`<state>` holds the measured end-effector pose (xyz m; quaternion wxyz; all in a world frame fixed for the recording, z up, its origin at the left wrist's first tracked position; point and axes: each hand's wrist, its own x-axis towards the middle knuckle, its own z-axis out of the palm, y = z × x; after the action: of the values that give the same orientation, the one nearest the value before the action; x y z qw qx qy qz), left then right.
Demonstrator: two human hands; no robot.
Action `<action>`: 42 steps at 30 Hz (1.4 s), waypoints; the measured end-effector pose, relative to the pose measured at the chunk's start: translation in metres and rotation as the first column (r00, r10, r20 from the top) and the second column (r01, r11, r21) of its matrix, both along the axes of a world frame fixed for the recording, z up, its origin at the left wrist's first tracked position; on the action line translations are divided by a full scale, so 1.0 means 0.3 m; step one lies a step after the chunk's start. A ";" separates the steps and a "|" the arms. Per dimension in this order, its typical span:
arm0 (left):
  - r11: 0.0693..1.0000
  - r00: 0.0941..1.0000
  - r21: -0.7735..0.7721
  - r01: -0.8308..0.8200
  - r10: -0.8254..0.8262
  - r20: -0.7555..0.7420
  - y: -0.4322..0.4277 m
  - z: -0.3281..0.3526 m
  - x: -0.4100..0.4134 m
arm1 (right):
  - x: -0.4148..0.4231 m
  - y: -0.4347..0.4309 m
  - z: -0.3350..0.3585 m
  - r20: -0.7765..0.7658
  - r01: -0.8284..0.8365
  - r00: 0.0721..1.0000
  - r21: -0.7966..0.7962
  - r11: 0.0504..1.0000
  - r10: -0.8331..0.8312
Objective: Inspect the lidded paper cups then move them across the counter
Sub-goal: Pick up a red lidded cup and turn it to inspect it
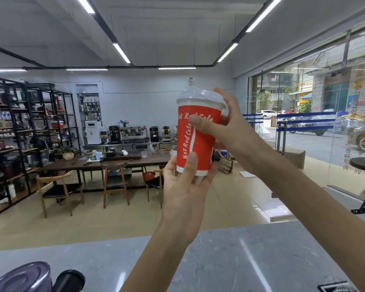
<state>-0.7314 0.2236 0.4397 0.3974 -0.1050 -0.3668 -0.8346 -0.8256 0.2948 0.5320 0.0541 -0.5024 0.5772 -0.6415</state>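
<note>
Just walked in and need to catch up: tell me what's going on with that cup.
A person is holding a red paper cup with a domed lid up at eye level, well above the grey counter. The left hand supports its base, while the right hand grips near the rim, thumb across the print. It looks like inspection; the cup has not been set down.

Red paper cup (pixel 198 142), clear domed lid (pixel 199 98) on, upright above the counter

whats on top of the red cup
A white domed lid caps the red cup, with the right hand against its rim. The contents are hidden.
</note>
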 end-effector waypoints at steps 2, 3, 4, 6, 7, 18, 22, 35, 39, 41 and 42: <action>0.984 0.985 0.046 0.170 -0.170 0.016 -0.012 0.004 0.011 | -0.008 0.016 0.006 -0.005 -0.009 1.000 -0.002 1.000 0.009; 0.961 0.965 0.097 0.259 -0.262 0.016 -0.023 0.005 0.013 | -0.010 0.023 0.007 -0.010 -0.008 1.000 -0.003 1.000 0.008; 0.932 0.941 0.143 0.334 -0.338 0.008 -0.033 0.006 0.014 | -0.010 0.029 0.006 -0.016 -0.006 1.000 -0.003 1.000 0.006; 0.882 0.899 0.196 0.429 -0.438 0.001 -0.048 0.003 0.014 | -0.004 0.035 0.001 -0.038 0.003 0.999 0.007 1.000 -0.002; 0.860 0.879 0.210 0.464 -0.476 0.006 -0.049 -0.001 0.014 | 0.000 0.038 -0.002 -0.052 0.012 0.999 0.014 1.000 -0.011; 0.934 0.954 0.199 0.297 -0.299 -0.019 -0.042 -0.034 -0.009 | -0.003 0.057 -0.008 -0.066 -0.024 0.997 0.070 0.997 0.029; 0.996 0.995 0.008 -0.084 0.084 0.049 0.009 -0.028 -0.037 | 0.007 0.049 -0.019 -0.056 0.028 0.998 0.046 0.999 -0.026; 0.872 0.907 0.257 0.416 -0.418 -0.049 0.003 -0.053 -0.007 | -0.032 0.049 -0.027 -0.006 -0.053 0.999 0.017 0.998 0.053; 0.853 0.885 0.257 0.454 -0.465 -0.022 -0.011 -0.063 -0.003 | -0.048 0.050 -0.032 -0.020 -0.073 0.997 0.023 0.997 0.073; 0.827 0.853 0.244 0.507 -0.522 -0.006 -0.025 -0.068 0.001 | -0.055 0.053 -0.038 -0.027 -0.100 0.995 0.021 0.995 0.100; 0.816 0.839 0.234 0.529 -0.545 0.001 -0.032 -0.065 0.005 | -0.058 0.054 -0.040 -0.030 -0.112 0.993 0.016 0.994 0.113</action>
<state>-0.7300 0.2141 0.4200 0.1425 -0.1305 -0.2391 -0.9516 -0.8430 0.3111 0.5199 0.0847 -0.5437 0.5532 -0.6255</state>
